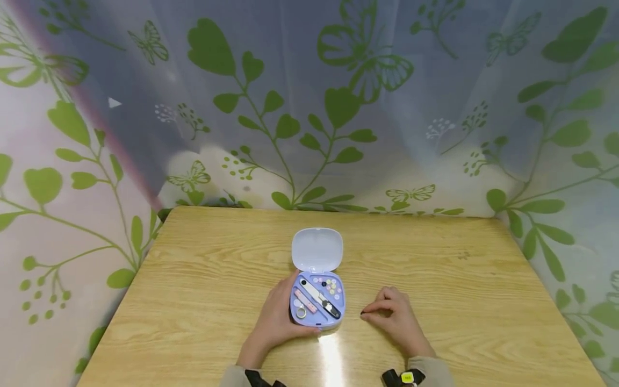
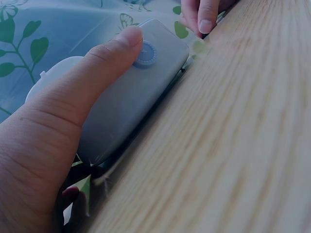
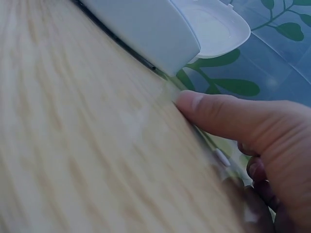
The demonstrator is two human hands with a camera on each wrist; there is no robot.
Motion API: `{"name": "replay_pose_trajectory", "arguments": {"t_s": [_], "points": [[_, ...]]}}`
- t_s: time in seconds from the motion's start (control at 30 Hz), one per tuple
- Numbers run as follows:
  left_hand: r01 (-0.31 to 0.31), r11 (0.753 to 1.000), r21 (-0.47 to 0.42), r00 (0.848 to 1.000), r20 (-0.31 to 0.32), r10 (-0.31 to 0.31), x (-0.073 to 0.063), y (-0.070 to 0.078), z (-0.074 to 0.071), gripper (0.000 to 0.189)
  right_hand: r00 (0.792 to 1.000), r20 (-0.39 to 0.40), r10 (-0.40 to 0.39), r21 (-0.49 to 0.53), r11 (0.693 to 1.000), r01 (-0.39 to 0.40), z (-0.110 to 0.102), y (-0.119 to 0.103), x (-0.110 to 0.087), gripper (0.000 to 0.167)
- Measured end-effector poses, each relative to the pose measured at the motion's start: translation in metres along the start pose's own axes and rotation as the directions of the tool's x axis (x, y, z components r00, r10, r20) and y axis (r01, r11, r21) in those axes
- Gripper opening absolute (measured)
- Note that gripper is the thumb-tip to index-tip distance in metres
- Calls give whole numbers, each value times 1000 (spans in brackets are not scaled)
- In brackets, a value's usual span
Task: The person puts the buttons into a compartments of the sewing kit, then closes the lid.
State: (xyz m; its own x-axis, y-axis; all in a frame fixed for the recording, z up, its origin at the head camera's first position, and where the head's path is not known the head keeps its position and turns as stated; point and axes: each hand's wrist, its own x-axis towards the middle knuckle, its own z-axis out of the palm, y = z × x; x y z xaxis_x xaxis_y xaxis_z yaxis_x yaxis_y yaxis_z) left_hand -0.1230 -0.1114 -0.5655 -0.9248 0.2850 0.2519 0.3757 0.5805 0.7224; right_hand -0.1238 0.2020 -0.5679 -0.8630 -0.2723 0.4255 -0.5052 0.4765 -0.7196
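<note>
A lavender sewing kit box (image 1: 317,322) rests on the table with its lid (image 1: 317,250) swung back. My left hand (image 1: 278,317) grips it, fingers along the left side and thumb across the front, by a round blue latch button (image 2: 146,53). Inside lie white-and-black thread snips (image 1: 319,297), a pink patterned strip (image 1: 305,301), a ring-shaped thimble (image 1: 301,312) and several small buttons (image 1: 332,287), one of them black. To the right of the box, my right hand (image 1: 393,317) pinches a small black piece (image 1: 362,313) between thumb and forefinger, low over the table; I cannot tell its kind.
The wooden table (image 1: 217,252) reaches back to a hanging cloth (image 1: 300,134) printed with green leaves and butterflies. More of this cloth hangs along the left and right sides. Dark straps with devices (image 1: 403,377) sit on both wrists.
</note>
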Motion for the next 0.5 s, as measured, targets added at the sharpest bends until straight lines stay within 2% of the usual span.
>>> {"name": "replay_pose_trajectory", "arguments": {"t_s": [0.23, 0.5], "points": [[-8, 1000, 3, 1000, -5, 8, 0, 0, -1, 136, 999, -33, -30, -7, 1000, 30, 2, 1, 1, 19], [4, 1000, 2, 1000, -3, -4, -1, -1, -3, 137, 994, -2, -112, -5, 994, 112, 10, 3, 9, 22]]}}
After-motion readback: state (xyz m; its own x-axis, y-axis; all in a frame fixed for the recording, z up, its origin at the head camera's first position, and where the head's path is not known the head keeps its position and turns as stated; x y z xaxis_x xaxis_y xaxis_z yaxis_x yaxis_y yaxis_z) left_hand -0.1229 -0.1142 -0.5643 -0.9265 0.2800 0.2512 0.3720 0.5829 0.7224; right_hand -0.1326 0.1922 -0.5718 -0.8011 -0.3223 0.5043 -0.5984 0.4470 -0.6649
